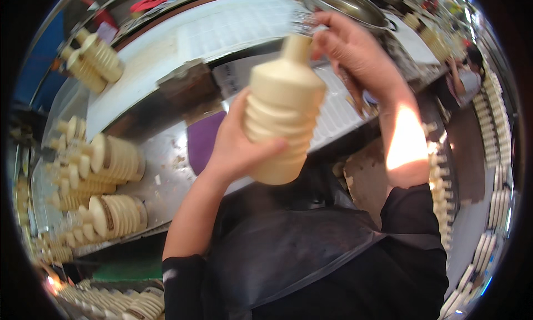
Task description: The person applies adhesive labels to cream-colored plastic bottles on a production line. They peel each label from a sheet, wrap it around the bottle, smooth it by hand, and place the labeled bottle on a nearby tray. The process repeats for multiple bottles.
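A cream plastic bottle (286, 98) with a ribbed body and narrow neck is held up, slightly tilted, in front of my dark apron. My left hand (236, 142) wraps round its lower left side, thumb across the ribs. My right hand (352, 56) is at the neck, thumb and forefinger pinched together beside the bottle's top. Something clear or shiny shows by those fingers, too blurred to name. The lower fingers of that hand hang loosely.
Several similar bottles (114, 159) lie stacked on the metal table (166, 145) at left; two more bottles (100, 56) stand behind. A purple pad (204, 139) lies beyond my left forearm. A metal pan (347, 3) sits far right. Another person (463, 78) works at right.
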Demonstrator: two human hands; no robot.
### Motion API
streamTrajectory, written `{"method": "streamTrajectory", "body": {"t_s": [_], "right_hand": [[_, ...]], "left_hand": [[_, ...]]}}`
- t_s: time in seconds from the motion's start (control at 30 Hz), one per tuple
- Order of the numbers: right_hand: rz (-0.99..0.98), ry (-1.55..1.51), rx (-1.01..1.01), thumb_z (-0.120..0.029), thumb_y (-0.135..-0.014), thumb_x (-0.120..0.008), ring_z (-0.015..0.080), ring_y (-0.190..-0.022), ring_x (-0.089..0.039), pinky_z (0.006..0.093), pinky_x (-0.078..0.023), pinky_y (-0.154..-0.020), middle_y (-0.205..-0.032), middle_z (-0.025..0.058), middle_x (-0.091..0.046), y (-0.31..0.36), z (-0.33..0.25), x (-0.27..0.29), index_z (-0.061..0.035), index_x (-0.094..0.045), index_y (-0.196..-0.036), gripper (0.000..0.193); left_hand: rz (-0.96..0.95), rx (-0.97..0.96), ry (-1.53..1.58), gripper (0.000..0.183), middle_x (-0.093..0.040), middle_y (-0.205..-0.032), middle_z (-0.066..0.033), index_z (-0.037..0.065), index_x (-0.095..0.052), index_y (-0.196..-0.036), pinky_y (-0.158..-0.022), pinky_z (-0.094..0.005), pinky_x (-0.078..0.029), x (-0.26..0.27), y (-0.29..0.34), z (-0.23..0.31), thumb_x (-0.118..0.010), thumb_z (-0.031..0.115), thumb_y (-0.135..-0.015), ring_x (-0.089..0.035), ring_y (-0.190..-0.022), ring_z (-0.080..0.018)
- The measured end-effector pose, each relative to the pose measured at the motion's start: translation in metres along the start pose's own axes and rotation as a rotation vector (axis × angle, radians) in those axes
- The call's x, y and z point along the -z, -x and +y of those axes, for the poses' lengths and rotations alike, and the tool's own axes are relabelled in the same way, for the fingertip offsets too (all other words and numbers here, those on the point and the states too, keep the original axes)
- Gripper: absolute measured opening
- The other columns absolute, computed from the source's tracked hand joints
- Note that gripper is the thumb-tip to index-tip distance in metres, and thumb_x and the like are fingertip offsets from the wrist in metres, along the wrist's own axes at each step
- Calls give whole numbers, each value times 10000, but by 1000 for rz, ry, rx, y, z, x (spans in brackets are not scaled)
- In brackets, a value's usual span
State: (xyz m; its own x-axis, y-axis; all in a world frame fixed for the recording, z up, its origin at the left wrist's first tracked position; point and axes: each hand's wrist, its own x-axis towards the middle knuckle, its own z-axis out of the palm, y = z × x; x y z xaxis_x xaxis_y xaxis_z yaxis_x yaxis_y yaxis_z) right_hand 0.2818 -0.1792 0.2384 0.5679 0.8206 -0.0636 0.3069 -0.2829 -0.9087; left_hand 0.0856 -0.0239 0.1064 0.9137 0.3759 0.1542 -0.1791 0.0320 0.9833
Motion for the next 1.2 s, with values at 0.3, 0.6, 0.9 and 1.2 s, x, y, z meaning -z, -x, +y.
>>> {"method": "streamTrajectory", "body": {"t_s": [0.3,0.6,0.9,1.2], "right_hand": [[-378,-129,-134,-246,-1001,-643,211,-1203,-615,340,-486,-1019,-1330,208,-633,-54,83,-173,74,-355,-1531,683],[-113,-331,-35,-288,-948,-681,222,-1061,-696,364,-539,-939,-1249,167,-702,-46,112,-207,-34,-488,-1487,626],[420,620,-35,-182,-912,-688,340,-881,-711,411,-567,-771,-1001,147,-741,42,204,-68,-75,-750,-1111,234],[670,990,-281,-102,-950,-565,377,-815,-672,486,-556,-720,-908,147,-632,105,285,16,-151,-651,-1329,392]], "left_hand": [[494,198,-1,955,-543,-1395,-200,-1,-255,-1559,-1048,-388,-495,89,13,-28,-812,242,-822,-576,-1259,-265],[540,220,-206,1138,-523,-1450,-217,49,-73,-1638,-1049,-383,-495,86,23,-40,-812,281,-804,-589,-1266,-295],[617,86,-313,954,-291,-1615,-230,53,-141,-1643,-1225,-439,-260,69,50,-57,-685,187,-870,-334,-1475,-335],[653,2,-337,840,-300,-1601,-224,12,-203,-1617,-1233,-443,-220,56,45,-58,-610,237,-918,-323,-1480,-320]]}}
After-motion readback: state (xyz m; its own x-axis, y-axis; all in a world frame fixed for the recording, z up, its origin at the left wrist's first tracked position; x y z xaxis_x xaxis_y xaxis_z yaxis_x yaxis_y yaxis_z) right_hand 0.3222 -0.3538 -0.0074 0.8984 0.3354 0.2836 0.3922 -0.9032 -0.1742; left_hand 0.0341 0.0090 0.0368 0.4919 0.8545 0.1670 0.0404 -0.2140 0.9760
